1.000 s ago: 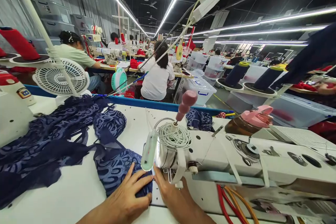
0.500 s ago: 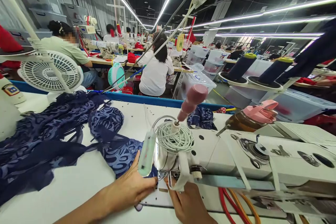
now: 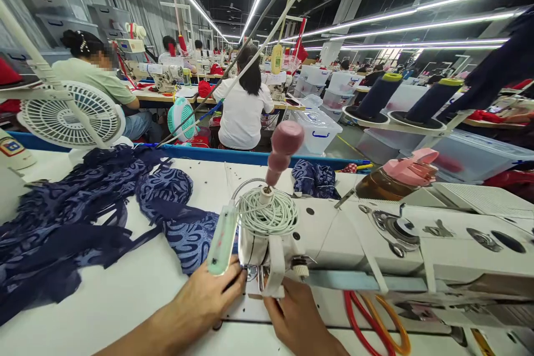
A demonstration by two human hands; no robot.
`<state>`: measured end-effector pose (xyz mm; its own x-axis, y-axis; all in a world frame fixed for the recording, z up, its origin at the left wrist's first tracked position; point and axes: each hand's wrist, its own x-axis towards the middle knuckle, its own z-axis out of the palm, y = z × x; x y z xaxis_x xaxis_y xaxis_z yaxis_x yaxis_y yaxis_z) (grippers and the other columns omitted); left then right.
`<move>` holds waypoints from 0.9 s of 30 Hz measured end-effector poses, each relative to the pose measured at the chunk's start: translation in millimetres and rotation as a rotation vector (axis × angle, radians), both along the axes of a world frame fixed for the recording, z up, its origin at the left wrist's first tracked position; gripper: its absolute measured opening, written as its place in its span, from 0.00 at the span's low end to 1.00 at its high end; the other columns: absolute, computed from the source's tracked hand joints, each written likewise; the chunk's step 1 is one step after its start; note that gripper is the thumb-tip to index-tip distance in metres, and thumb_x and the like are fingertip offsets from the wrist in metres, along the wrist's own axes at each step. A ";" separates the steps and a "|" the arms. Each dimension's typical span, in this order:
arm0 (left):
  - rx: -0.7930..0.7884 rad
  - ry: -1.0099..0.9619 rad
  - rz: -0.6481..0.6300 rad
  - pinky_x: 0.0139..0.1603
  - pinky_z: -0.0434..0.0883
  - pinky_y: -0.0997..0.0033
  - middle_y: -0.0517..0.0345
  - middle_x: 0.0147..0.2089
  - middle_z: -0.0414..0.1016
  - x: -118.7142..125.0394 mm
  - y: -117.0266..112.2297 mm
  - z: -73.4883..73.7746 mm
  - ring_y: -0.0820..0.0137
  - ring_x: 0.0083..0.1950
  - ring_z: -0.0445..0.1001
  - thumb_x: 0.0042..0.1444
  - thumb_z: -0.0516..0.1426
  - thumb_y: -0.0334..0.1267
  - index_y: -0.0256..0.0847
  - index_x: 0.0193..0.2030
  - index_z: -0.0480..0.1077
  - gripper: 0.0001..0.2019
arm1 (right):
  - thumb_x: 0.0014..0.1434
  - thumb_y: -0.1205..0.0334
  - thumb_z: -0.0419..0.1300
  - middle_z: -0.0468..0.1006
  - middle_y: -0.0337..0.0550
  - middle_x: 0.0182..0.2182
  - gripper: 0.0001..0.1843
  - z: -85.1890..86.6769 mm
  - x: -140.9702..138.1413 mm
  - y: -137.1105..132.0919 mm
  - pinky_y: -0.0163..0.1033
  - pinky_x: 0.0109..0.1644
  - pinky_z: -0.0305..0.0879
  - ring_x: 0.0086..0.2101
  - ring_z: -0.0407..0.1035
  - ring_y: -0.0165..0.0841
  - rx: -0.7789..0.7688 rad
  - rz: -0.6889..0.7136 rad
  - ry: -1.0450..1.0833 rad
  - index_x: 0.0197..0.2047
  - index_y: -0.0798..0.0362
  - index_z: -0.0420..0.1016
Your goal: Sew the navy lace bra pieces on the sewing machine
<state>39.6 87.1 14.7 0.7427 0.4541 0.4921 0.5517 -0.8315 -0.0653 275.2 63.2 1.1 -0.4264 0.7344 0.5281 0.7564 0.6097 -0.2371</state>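
Observation:
A navy lace bra (image 3: 189, 242) with padded cups lies left of the sewing machine (image 3: 334, 242), its near end running under the machine head. My left hand (image 3: 208, 292) is beside the needle area, its fingers closed on the bra's edge and partly hidden by the pale green lamp (image 3: 221, 240). Right of the presser foot (image 3: 251, 273), my right hand (image 3: 296, 311) is low on the machine bed with fingers curled in. The white lever hides its fingertips and whatever they pinch. A coil of pale green cord (image 3: 269, 212) sits around a pink-handled tool (image 3: 283, 150) atop the head.
More navy lace pieces (image 3: 75, 206) are heaped at left by a white fan (image 3: 73, 114). A navy bundle (image 3: 315, 178) lies behind the machine. Red and orange scissor-like handles (image 3: 369, 322) rest at right, below a bottle (image 3: 400, 175). A co-worker (image 3: 242, 105) sits ahead.
The view has shifted slightly, moving the scene a little left and up. My left hand's fingers are closer together near the presser foot; less navy fabric shows there. My right hand stays by the foot.

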 end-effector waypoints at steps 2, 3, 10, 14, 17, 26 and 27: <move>0.007 -0.035 0.015 0.57 0.70 0.54 0.44 0.48 0.77 2.0 -10.3 -6.3 0.59 0.52 0.74 0.61 0.49 0.20 0.31 0.52 0.72 0.17 | 0.64 0.71 0.49 0.72 0.40 0.23 0.15 2.9 -2.0 -0.8 0.37 0.25 0.55 0.22 0.68 0.33 0.025 0.024 0.020 0.30 0.52 0.72; -0.019 -0.064 0.029 0.55 0.72 0.56 0.43 0.48 0.77 2.0 -14.0 -7.9 0.59 0.51 0.75 0.60 0.48 0.19 0.30 0.52 0.71 0.18 | 0.65 0.71 0.49 0.73 0.41 0.24 0.14 4.4 -3.3 -1.3 0.37 0.26 0.55 0.23 0.68 0.33 0.035 0.039 0.030 0.32 0.52 0.73; -0.076 -0.159 0.034 0.56 0.74 0.50 0.46 0.49 0.80 -4.9 -14.7 -3.9 0.63 0.46 0.79 0.60 0.47 0.17 0.31 0.53 0.71 0.19 | 0.68 0.68 0.52 0.81 0.43 0.31 0.12 6.8 -14.1 -2.3 0.38 0.32 0.64 0.29 0.73 0.36 0.133 0.069 0.058 0.46 0.51 0.77; -0.091 -0.161 0.021 0.56 0.75 0.52 0.45 0.49 0.79 -6.7 -11.8 -9.7 0.62 0.48 0.78 0.59 0.47 0.16 0.31 0.54 0.70 0.21 | 0.67 0.70 0.49 0.82 0.45 0.35 0.16 8.3 -16.5 -0.6 0.40 0.34 0.65 0.31 0.74 0.37 0.095 0.053 -0.057 0.49 0.52 0.76; -0.199 -0.156 0.015 0.56 0.75 0.56 0.47 0.51 0.78 -9.3 -10.7 -10.0 0.64 0.51 0.77 0.60 0.47 0.18 0.36 0.56 0.68 0.22 | 0.65 0.74 0.48 0.83 0.44 0.36 0.18 11.4 -18.5 -1.5 0.39 0.34 0.64 0.32 0.75 0.36 0.070 0.042 -0.169 0.47 0.52 0.76; -0.340 -0.150 0.040 0.56 0.75 0.53 0.51 0.50 0.77 -11.6 -7.5 -7.0 0.63 0.51 0.75 0.61 0.48 0.20 0.44 0.60 0.68 0.24 | 0.62 0.76 0.52 0.83 0.47 0.39 0.14 7.6 -23.1 -7.8 0.39 0.35 0.66 0.35 0.76 0.36 0.073 0.103 -0.300 0.41 0.51 0.75; -0.340 -0.156 0.040 0.55 0.75 0.55 0.51 0.50 0.77 -11.4 -6.9 -7.4 0.63 0.51 0.75 0.61 0.48 0.20 0.44 0.59 0.68 0.24 | 0.62 0.76 0.52 0.83 0.46 0.39 0.14 7.6 -22.9 -7.6 0.39 0.35 0.66 0.36 0.76 0.36 0.068 0.107 -0.299 0.41 0.51 0.75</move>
<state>28.2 80.2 7.2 0.6492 0.6380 0.4140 0.5658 -0.7689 0.2977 252.3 55.6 8.7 -0.6432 0.6442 0.4139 0.7170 0.6964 0.0301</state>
